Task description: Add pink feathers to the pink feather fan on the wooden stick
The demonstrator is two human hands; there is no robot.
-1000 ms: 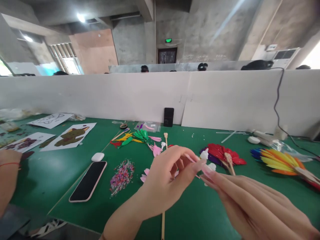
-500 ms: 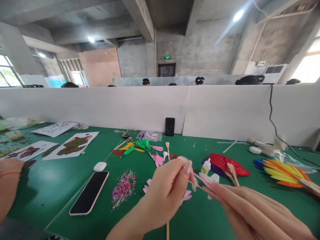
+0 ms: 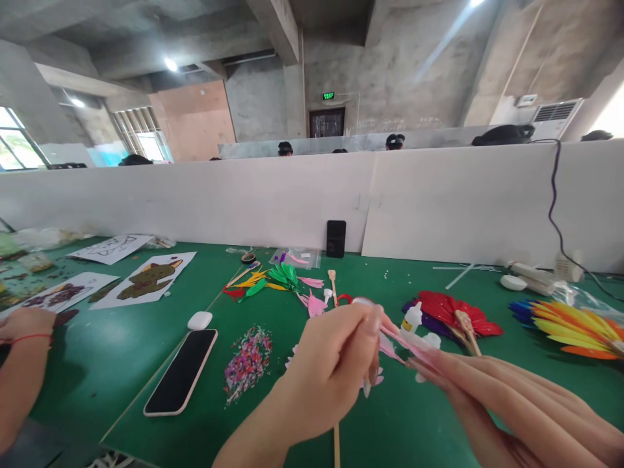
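My left hand [image 3: 329, 367] is closed, thumb against fingers, on one end of a pink feather-like strip [image 3: 398, 337]. Fingertips of my right hand [image 3: 511, 396] pinch the strip's other end, so it stretches between both hands. Under my left hand lie more pink pieces [image 3: 373, 379], mostly hidden. A thin wooden stick [image 3: 337, 445] runs beneath that hand, its carved tip [image 3: 332, 279] showing beyond. Just past the strip stands a small white glue bottle [image 3: 412, 317]. Part of a tape roll [image 3: 361, 301] shows behind my left knuckles.
A red and purple feather fan [image 3: 455, 312] and a yellow-orange one [image 3: 560, 322] lie at right. At left are a phone [image 3: 181, 372], a white case [image 3: 199, 320], coloured scraps [image 3: 248, 364] and pictures [image 3: 151, 279]. Another person's hand [image 3: 29, 325] works far left. A white partition [image 3: 244, 201] closes the back.
The view has shifted slightly, moving the table things a little rightward. Both hands keep their grip on the pink strip; more of it now shows between them.
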